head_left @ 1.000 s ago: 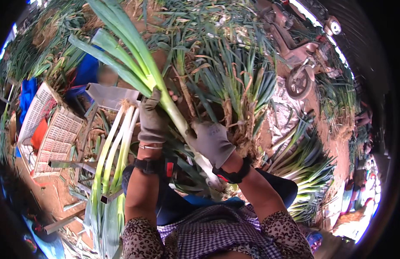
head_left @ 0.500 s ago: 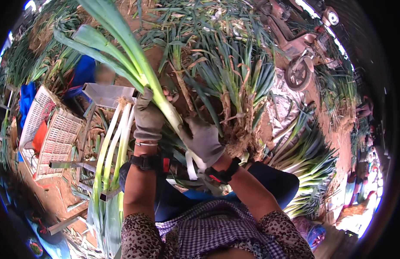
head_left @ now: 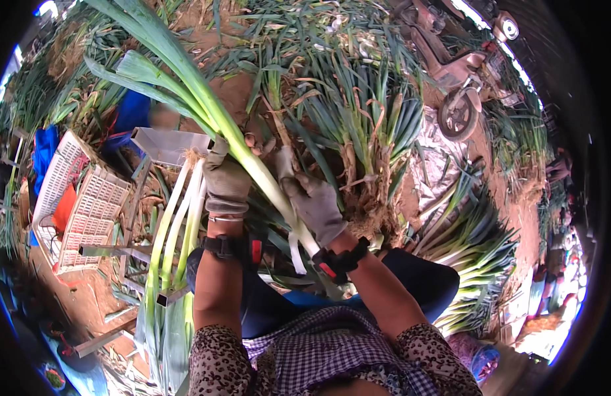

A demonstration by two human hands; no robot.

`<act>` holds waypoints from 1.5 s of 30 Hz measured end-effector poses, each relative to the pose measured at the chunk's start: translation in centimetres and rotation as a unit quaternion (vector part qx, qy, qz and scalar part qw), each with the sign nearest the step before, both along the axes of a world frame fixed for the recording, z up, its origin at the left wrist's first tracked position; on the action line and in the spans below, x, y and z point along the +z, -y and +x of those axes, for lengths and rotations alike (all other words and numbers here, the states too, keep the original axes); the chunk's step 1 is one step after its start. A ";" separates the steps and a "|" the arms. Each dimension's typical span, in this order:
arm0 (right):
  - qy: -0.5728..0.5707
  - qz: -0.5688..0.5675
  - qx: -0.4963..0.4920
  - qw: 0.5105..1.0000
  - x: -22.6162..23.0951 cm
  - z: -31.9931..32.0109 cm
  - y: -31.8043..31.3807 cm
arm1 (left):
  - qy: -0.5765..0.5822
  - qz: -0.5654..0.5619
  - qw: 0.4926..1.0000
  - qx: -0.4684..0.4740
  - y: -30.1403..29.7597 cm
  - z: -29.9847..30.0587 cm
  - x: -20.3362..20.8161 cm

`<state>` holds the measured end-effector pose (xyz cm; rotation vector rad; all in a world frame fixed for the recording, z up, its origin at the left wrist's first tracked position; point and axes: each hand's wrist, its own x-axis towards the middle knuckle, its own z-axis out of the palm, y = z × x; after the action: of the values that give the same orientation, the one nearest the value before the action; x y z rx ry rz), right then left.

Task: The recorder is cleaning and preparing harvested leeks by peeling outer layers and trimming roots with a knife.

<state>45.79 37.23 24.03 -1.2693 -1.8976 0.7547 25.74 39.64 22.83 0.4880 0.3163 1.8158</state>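
A thick leek [head_left: 256, 168] slants across in front of me, its green leaves at the upper left and its white shaft toward my lap. My left hand [head_left: 226, 181], in a grey glove, is closed around the middle of the leek. My right hand [head_left: 317, 206], gloved too, rests against the right side of the lower shaft, its visible fingers stretched upward and apart. A loose white strip [head_left: 297, 255] hangs beside the shaft's lower end. Several cleaner leeks [head_left: 176, 231] lie on a metal frame [head_left: 114, 251] by my left forearm, roots upward.
Left stands a white plastic crate [head_left: 97, 211] with something orange inside. Unpeeled leeks [head_left: 368, 125] stand bunched ahead; a pile of leeks [head_left: 467, 264] lies right of my knee. Farther right is a wheeled vehicle [head_left: 458, 112]. Leaves [head_left: 299, 26] litter the ground beyond.
My right hand has loosened, its fingers now extending upward beside the shaft. The leek's leafy end has swung slightly left, and its lower shaft shows more. My left hand keeps its hold.
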 end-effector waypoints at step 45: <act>0.243 -0.194 0.217 0.925 5.9 3.2 -0.7 | 0.138 0.102 0.983 0.061 -2.3 -5.5 0.2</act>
<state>49.01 37.91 29.91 -1.3775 -2.5798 1.1737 20.26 41.92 23.01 0.3567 -0.0310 2.0173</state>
